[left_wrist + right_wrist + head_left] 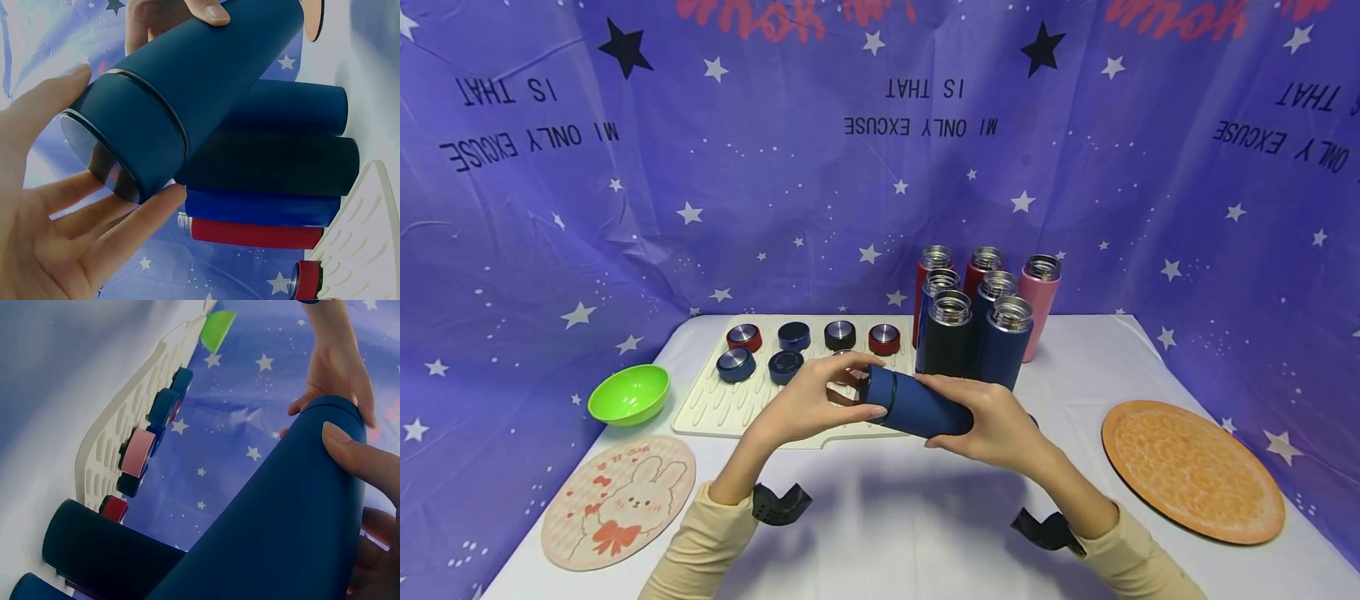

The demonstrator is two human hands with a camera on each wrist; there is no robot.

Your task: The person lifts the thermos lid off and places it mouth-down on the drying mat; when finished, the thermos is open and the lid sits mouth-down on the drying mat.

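Observation:
A dark blue thermos bottle (931,405) is held tilted, nearly level, above the front of the table. My right hand (988,417) grips its body, thumb on the near side. My left hand (808,398) spans the matching blue lid (128,125) at the bottle's left end, its thumb on one side and fingers on the other. The lid sits against the body with a thin dark seam between them, and its end disc is shiny. Just behind the hands stand several lidless bottles, among them a black bottle (947,342) and a pink bottle (1040,304).
A cream ribbed mat (707,408) carries several lids, including a red lid (744,337) and a blue lid (736,365). A green bowl (628,396) and a rabbit placemat (625,504) lie at left. An orange round mat (1195,471) lies at right.

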